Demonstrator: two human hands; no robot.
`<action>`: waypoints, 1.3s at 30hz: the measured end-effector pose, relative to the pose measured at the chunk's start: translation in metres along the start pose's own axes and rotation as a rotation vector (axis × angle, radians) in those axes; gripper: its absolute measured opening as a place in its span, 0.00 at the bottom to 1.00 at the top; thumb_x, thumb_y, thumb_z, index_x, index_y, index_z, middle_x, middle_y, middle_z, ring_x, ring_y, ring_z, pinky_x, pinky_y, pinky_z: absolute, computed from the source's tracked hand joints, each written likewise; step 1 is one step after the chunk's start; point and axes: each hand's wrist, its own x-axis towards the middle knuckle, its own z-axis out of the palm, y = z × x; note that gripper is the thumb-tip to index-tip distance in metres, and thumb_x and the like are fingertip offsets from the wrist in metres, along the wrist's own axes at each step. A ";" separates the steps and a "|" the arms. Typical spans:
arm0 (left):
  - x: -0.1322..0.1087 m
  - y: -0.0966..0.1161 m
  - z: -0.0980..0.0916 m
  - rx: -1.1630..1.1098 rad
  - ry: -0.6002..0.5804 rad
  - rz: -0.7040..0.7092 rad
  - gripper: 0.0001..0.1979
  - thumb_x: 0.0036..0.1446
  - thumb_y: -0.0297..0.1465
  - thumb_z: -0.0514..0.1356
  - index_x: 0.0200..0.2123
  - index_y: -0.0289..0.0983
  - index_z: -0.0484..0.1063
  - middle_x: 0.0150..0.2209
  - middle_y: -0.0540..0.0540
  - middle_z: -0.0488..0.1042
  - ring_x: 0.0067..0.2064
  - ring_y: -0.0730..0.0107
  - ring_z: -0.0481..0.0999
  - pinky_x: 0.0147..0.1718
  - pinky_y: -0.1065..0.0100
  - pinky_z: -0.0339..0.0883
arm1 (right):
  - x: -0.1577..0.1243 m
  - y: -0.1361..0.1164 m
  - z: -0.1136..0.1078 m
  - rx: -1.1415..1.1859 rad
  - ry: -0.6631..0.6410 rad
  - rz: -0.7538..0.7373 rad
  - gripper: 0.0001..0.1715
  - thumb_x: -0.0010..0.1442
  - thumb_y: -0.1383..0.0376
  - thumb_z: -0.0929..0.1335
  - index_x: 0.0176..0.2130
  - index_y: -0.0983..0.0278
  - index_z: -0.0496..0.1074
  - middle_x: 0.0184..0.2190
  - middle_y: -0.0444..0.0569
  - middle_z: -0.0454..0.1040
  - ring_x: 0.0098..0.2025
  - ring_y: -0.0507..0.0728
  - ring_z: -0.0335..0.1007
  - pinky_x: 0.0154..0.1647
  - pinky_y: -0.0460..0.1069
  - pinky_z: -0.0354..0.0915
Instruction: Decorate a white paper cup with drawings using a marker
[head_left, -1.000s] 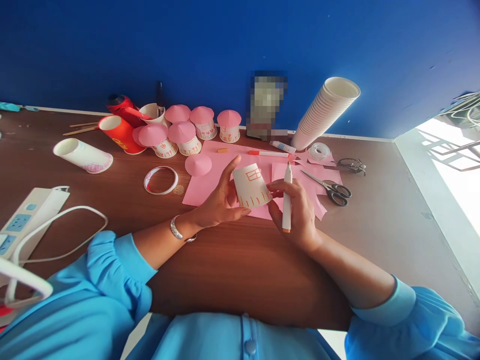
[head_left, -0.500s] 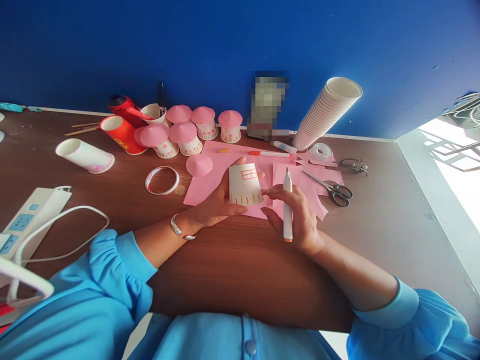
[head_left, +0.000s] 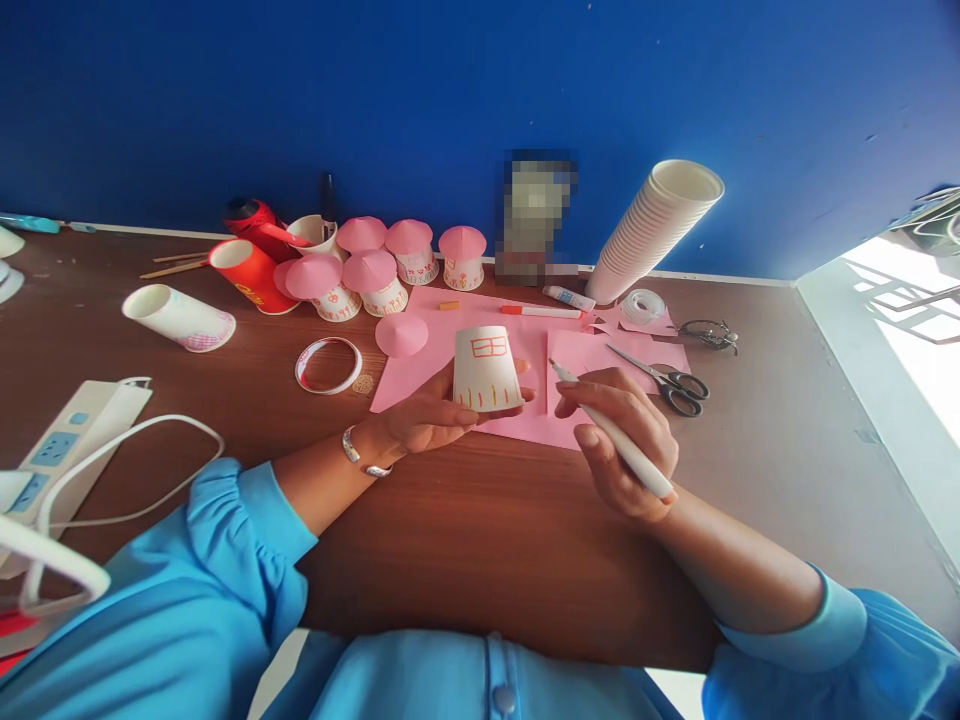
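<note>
Five left fingers curl round the wide lower rim of the paper cup, which the left hand holds above the near edge of the pink paper. The right hand, over that edge, is closed on the marker, whose tip points at the cup without touching it. Bracing both wrists by the paper should steady the lines.

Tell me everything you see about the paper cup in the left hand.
The white paper cup stands upside down, held at its wide rim by the left hand above a pink paper sheet. A red window is drawn near its top and short orange and yellow strokes run along the rim. The marker in the right hand points toward it without touching.
</note>
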 end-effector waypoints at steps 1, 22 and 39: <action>0.000 0.000 0.000 0.003 0.005 -0.002 0.42 0.55 0.32 0.73 0.71 0.48 0.65 0.63 0.38 0.79 0.69 0.39 0.75 0.72 0.34 0.59 | 0.001 -0.001 -0.001 0.029 -0.015 0.007 0.16 0.76 0.58 0.66 0.56 0.59 0.78 0.35 0.51 0.79 0.37 0.59 0.77 0.37 0.56 0.75; 0.002 0.002 0.004 0.042 0.086 0.023 0.31 0.55 0.29 0.73 0.61 0.45 0.71 0.62 0.39 0.80 0.65 0.42 0.79 0.66 0.38 0.69 | -0.001 -0.013 0.003 0.157 -0.078 0.171 0.07 0.66 0.71 0.72 0.42 0.59 0.74 0.32 0.45 0.80 0.31 0.55 0.79 0.30 0.50 0.74; 0.007 0.003 0.006 0.170 0.011 0.011 0.41 0.53 0.36 0.74 0.69 0.47 0.66 0.61 0.37 0.80 0.64 0.42 0.78 0.66 0.39 0.66 | -0.005 -0.017 0.005 -0.118 -0.087 0.032 0.11 0.65 0.72 0.71 0.45 0.57 0.74 0.34 0.48 0.82 0.32 0.57 0.81 0.29 0.50 0.75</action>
